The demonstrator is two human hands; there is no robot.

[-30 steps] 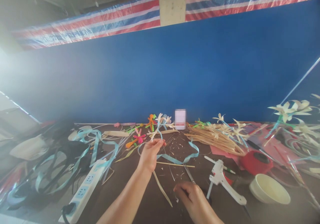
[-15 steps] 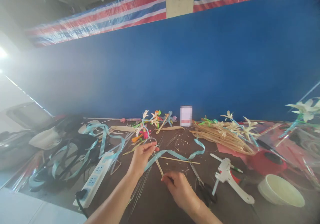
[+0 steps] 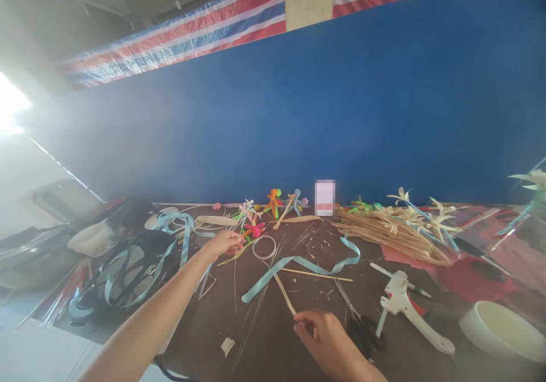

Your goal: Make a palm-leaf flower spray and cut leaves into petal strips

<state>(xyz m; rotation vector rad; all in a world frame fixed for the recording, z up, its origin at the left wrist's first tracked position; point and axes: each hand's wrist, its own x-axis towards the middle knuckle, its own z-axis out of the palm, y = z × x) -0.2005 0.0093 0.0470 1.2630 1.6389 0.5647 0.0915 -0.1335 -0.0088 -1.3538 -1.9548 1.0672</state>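
My left hand (image 3: 228, 243) is closed, fingertips pinched, beside the pink and orange flower (image 3: 255, 229); a thin wire hangs below it, and what the fingers grip is too small to name. Nearer the front, my right hand (image 3: 318, 332) is closed on the lower end of a pale thin strip (image 3: 285, 294), which slants up and left. A coil of wire (image 3: 264, 247) lies between the hands on the dark table (image 3: 205, 345). The light blue ribbon (image 3: 294, 262) curls behind my right hand.
Black-handled scissors (image 3: 353, 312), a white glue gun (image 3: 412, 311) and a white bowl (image 3: 503, 329) lie to the right. Dried strips (image 3: 388, 237) and white flowers (image 3: 441, 221) are at the back right. Small colourful figures (image 3: 273, 203) stand by the blue wall (image 3: 298, 115).
My left hand has moved left, away from the strip, and the white flower on a blue stem has gone from above it. The wire coil now shows fully. The view has shifted slightly.
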